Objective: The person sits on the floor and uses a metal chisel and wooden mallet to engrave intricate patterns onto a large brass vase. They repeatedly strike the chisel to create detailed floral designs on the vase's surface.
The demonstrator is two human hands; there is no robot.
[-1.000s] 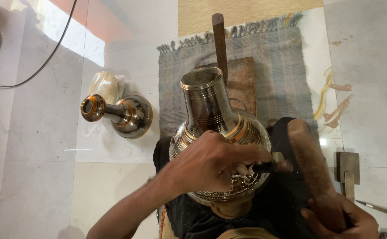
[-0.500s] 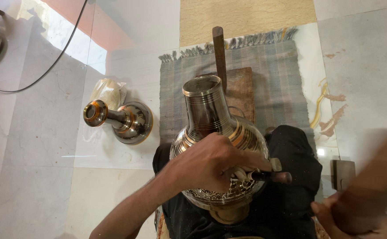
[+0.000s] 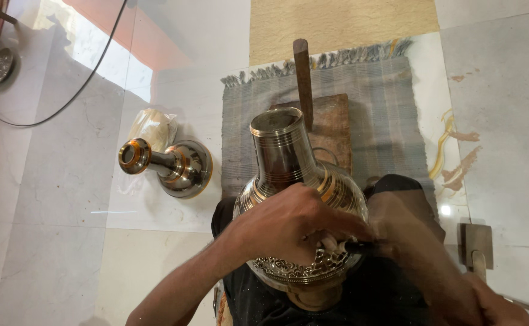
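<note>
1. I see my left hand [image 3: 288, 226] pressed on the belly of the vase [image 3: 297, 199], its grip closed on a thin dark tool [image 3: 361, 246] set against the embossed band.
2. The vase rests on my lap, just before the mat [image 3: 373, 115], neck pointing away.
3. It looks like heavy, stiff, polished metal, so likely slippery; the neck or the wide belly seems the best hold.
4. My right hand [image 3: 488, 302], right of the vase, is blurred and cut off; I cannot tell its grip.
5. A second vase [image 3: 174, 166] lies left of the first on the floor [image 3: 65, 181].
</note>
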